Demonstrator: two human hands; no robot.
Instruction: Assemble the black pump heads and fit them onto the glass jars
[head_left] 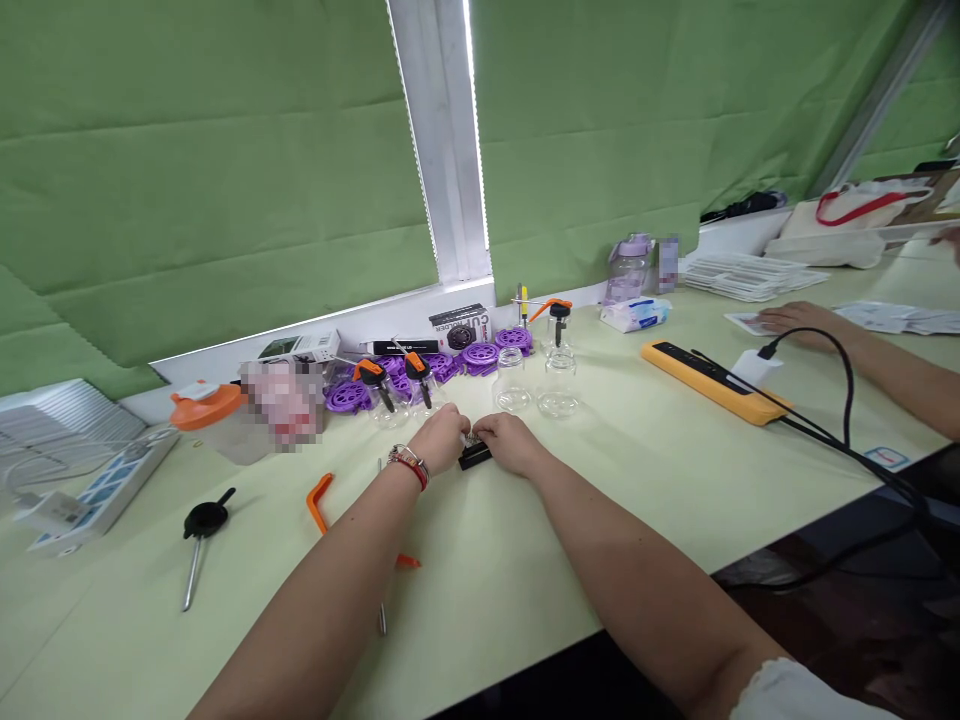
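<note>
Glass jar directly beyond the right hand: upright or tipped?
Upright: the clear glass jar stands on its wide base, narrower neck up.

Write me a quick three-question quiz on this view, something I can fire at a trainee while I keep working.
1. Which is nearest the left hand and right hand?
A) tissue packet
B) small black object
C) lilac bottle
2. True or false: the orange-lidded cup stands to the left of both hands.
3. On which side are the bracelets worn?

Key: 1. B; 2. True; 3. Left.
</note>
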